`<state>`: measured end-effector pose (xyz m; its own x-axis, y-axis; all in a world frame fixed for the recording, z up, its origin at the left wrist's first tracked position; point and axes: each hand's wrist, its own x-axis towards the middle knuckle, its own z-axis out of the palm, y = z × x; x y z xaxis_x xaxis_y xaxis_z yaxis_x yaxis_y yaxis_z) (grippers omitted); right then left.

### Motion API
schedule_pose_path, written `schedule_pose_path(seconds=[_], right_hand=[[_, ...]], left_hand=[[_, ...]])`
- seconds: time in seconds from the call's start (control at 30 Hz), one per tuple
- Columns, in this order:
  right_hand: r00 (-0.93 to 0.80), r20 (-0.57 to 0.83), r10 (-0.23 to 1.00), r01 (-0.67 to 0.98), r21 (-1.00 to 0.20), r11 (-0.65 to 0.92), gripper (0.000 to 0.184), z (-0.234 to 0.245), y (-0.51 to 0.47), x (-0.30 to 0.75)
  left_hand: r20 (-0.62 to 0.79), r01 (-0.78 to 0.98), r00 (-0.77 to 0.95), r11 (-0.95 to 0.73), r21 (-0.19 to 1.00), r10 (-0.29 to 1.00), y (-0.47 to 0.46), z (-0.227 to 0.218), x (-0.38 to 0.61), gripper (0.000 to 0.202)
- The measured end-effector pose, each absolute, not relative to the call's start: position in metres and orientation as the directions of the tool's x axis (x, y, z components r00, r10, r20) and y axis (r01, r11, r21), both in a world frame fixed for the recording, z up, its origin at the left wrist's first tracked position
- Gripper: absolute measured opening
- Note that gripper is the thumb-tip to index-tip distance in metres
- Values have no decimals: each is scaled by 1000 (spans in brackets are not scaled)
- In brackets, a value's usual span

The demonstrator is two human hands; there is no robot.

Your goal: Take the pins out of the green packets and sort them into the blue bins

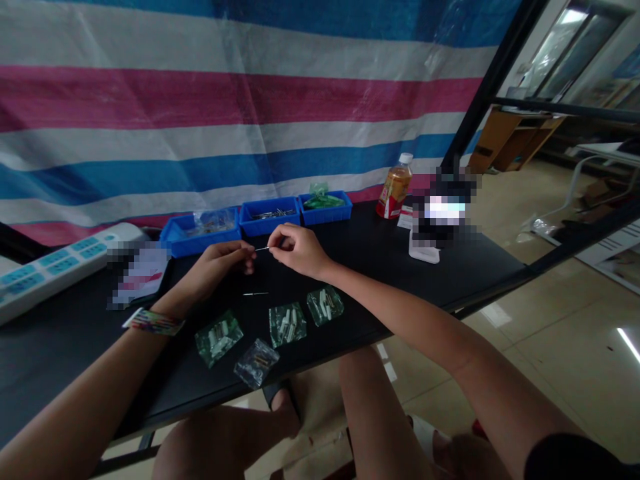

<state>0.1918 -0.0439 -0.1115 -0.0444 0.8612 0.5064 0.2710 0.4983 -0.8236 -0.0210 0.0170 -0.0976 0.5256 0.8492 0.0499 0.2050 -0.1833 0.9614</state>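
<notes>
Between my two hands stretches a thin metal rod (pixel 262 249), its ends pinched in the fingertips. My left hand (pixel 227 257) is closed on one end, and my right hand (pixel 300 250) grips the other. A similar thin rod (pixel 255 293) lies on the black table (pixel 360 260) just below them. Nearer the front edge are several small clear bags: a green-tinted bag of white and metal parts (pixel 219 339), a second such bag (pixel 287 325), a third (pixel 325 305), and a bag with brass-coloured pieces (pixel 257 363).
Along the back stand a blue bin (pixel 200 233) with a plastic bag, a blue bin of metal rods (pixel 271 215), and a blue bin with a green packet (pixel 326 208). A drink bottle (pixel 395 187) is right of them. A power strip (pixel 65 263) lies left.
</notes>
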Motion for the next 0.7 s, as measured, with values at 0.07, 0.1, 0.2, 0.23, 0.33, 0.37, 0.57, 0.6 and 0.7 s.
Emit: schedule_pose_path(seconds=[0.07, 0.1, 0.2, 0.23, 0.33, 0.37, 0.57, 0.6, 0.7], right_hand=[[-27, 460, 888, 226, -862, 454, 5, -113, -44, 191], [-18, 418, 909, 195, -890, 413, 5, -114, -44, 191], [-2, 287, 958, 110, -952, 286, 5, -118, -41, 189], [1, 259, 966, 84, -962, 258, 5, -119, -40, 188], [10, 195, 981, 14, -981, 195, 5, -122, -37, 185], [13, 185, 983, -4, -983, 185, 5, -122, -36, 185], [35, 328, 944, 71, -943, 325, 9, -116, -37, 186], [37, 335, 941, 83, -940, 331, 9, -115, -38, 187], [25, 318, 948, 84, -945, 315, 11, -117, -36, 187]], left_hand=[[35, 172, 547, -154, 973, 837, 18, -99, -22, 25], [31, 155, 556, -140, 978, 831, 19, -100, -22, 24], [82, 123, 540, -175, 977, 837, 19, -101, -22, 24], [91, 124, 536, -184, 975, 839, 18, -101, -22, 24], [102, 140, 528, -204, 969, 843, 17, -98, -20, 27], [101, 147, 527, -208, 967, 844, 16, -98, -20, 29], [-9, 175, 535, -101, 979, 845, 22, -101, -18, 37], [-17, 166, 536, -85, 983, 844, 23, -102, -18, 37], [-3, 136, 534, -82, 987, 846, 24, -104, -19, 32]])
